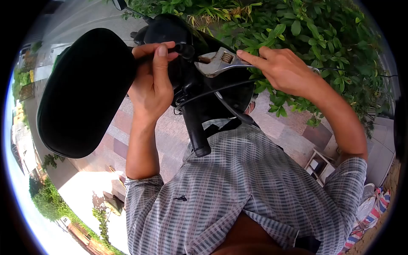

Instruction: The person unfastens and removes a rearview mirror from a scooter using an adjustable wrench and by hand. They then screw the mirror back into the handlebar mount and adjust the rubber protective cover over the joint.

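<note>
My left hand (pixel 152 87) is closed around the stem of a black rear-view mirror (pixel 87 93), thumb and fingers pinching it near the handlebar mount. The mirror's broad dark side faces me. In my right hand (pixel 289 70) is a metal adjustable wrench (pixel 217 63), its index finger stretched along the handle. The wrench's jaws are beside the black joint (pixel 185 51) at the stem's end; whether they touch it I cannot tell. Below lie the motorbike's black handlebar grip (pixel 195 131) and a lever (pixel 233 110).
Leafy bushes (pixel 314 38) crowd the far right side, close to my right hand. A compartmented box (pixel 319 166) stands on the paved ground (pixel 170 131) at lower right. Near it lies a striped bag (pixel 380 210). A black cable (pixel 221 88) crosses above the grip.
</note>
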Motion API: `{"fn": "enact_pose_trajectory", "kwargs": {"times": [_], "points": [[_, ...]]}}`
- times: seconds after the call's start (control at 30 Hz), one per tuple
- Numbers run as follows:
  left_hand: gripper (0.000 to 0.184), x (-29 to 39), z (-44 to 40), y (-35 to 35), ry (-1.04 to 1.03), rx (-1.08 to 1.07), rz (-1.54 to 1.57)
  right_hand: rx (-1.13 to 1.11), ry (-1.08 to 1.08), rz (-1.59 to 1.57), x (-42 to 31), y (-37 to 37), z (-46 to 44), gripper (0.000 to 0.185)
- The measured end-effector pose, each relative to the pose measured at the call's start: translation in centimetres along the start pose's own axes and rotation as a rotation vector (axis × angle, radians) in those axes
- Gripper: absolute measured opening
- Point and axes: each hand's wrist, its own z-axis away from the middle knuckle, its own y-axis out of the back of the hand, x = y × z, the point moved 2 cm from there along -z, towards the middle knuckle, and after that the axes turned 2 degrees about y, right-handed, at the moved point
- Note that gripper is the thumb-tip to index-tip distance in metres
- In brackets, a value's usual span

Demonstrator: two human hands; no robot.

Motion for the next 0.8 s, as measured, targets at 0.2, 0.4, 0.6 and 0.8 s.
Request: {"fn": "enact_pose_trajectory", "kwargs": {"times": [0.2, 0.4, 0.6, 0.8], "points": [[0.016, 0.1, 0.4, 2.7, -0.043, 0.025, 0.002, -0.05, 0.062, -0.053, -0.7, -0.1, -3.2, 0.073], [0.016, 0.1, 0.5, 4.9, -0.014, 0.036, -0.021, -0.015, 0.169, -0.067, -1.1, -0.2, -5.7, 0.075], [0.012, 0.9, 1.1, 6.3, -0.003, 0.055, 0.011, -0.159, 0.148, -0.017, -4.4, 1.4, -6.3, 0.075], [0.01, 0.8, 0.5, 6.2, -0.004, 0.052, 0.038, -0.128, 0.233, 0.029, -4.1, 3.4, -6.6, 0.092]]}}
